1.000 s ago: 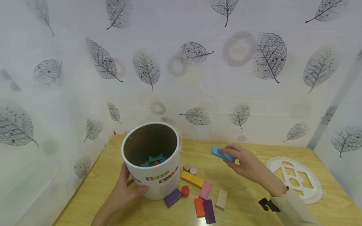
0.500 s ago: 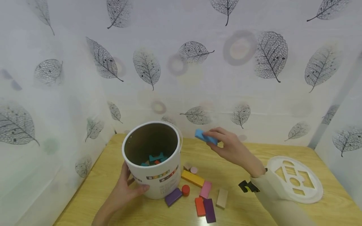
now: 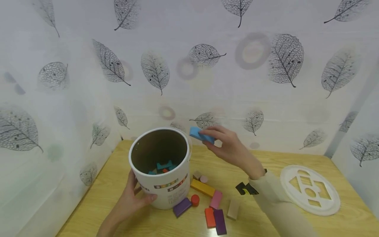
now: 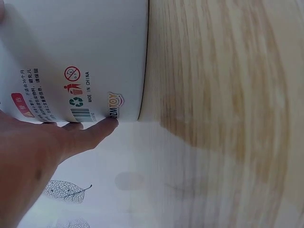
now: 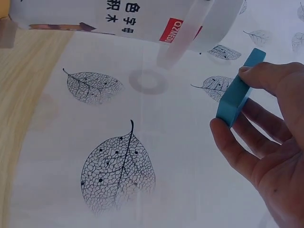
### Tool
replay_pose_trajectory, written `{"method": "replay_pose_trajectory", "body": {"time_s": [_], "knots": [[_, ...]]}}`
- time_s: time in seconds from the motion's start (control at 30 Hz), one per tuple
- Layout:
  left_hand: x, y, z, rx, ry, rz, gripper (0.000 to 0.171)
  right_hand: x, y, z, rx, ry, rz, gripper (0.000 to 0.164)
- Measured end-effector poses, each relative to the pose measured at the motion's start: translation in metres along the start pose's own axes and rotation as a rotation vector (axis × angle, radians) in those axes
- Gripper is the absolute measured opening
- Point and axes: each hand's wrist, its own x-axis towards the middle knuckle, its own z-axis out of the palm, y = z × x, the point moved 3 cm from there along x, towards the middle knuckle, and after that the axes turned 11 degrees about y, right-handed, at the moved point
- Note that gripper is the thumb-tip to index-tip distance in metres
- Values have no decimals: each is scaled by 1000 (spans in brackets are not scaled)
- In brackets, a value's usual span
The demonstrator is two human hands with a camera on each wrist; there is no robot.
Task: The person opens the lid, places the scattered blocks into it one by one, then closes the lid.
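A white bucket (image 3: 160, 184) with printed labels stands on the table, several teal pieces (image 3: 164, 165) and a bit of red inside it. My left hand (image 3: 130, 199) holds the bucket's near left side, thumb on the front wall and fingers round the left. In the left wrist view, those fingers lie along the bucket wall (image 4: 85, 42) beside a barcode. Above the table, just right of the rim, my right hand (image 3: 229, 144) pinches a blue block (image 3: 194, 132). The right wrist view shows this block (image 5: 235, 97) between thumb and fingertips, apart from the bucket (image 5: 142, 19).
Right of the bucket lie an orange block (image 3: 202, 187), a pink block (image 3: 216, 199), a red cylinder (image 3: 195, 200), purple blocks (image 3: 219, 222), a red block (image 3: 210, 217) and a wooden block (image 3: 233, 209). A white lid with cut-out shapes (image 3: 331, 200) lies at the right.
My right hand has carried the blue block left and upward, from over the table to near the bucket's rim. The left hand and the bucket stay in place.
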Motion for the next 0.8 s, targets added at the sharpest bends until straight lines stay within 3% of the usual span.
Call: {"method": "replay_pose_trajectory", "body": {"time_s": [0.3, 0.5, 0.8], "knots": [[0, 3, 2, -12, 5, -12, 123, 26, -19, 18, 60, 25, -31, 39], [0, 3, 2, -8, 10, -23, 123, 37, -30, 35, 124, -10, -41, 37], [-1, 4, 2, -8, 7, -20, 123, 45, -43, 52, 119, -66, -26, 33]]}}
